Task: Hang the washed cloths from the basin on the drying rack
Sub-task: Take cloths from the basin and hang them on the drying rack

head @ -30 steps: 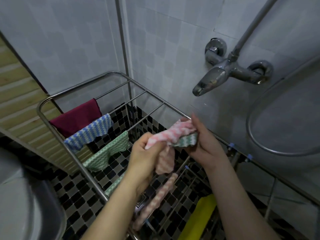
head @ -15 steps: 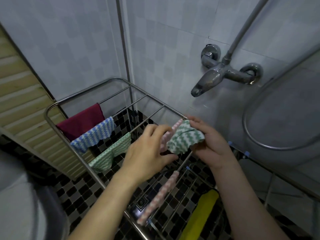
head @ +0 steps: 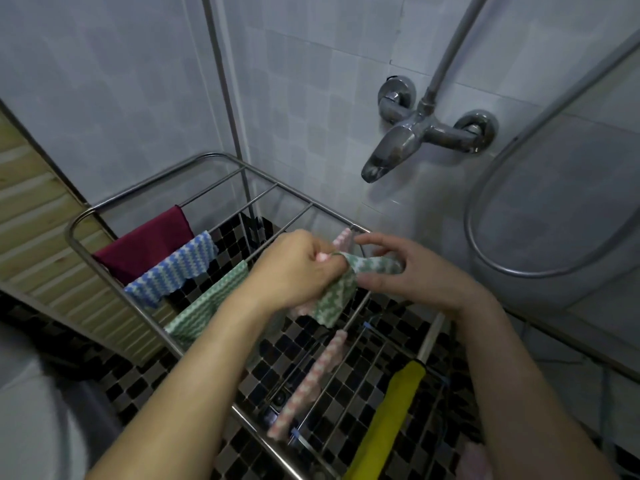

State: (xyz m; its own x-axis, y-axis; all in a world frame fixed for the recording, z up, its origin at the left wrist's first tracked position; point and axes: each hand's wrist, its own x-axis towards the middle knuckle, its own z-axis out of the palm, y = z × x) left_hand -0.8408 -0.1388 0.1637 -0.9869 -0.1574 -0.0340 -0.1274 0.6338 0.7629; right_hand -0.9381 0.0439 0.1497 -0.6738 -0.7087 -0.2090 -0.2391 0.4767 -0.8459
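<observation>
A steel drying rack (head: 104,209) stands in the tiled corner. On its bars hang a maroon cloth (head: 145,244), a blue-white cloth (head: 173,271), a green-white cloth (head: 207,303), a pink-white cloth (head: 311,379) and a yellow cloth (head: 388,420). Above the middle bars, my left hand (head: 294,271) grips a bunched green-white cloth (head: 336,299) together with a pink-white cloth (head: 343,237). My right hand (head: 412,271) pinches the green cloth's other end (head: 377,265). The basin is not clearly in view.
A chrome shower tap (head: 408,140) sticks out of the wall above the rack, with a riser pipe and a looped hose (head: 491,258) at the right. Black-and-white mosaic floor (head: 131,386) lies below. A slatted wooden panel (head: 31,244) is at the left.
The bundle has come down toward the rack bars. My hands have drawn the green cloth out between them, and the pink cloth now mostly hides behind my left hand.
</observation>
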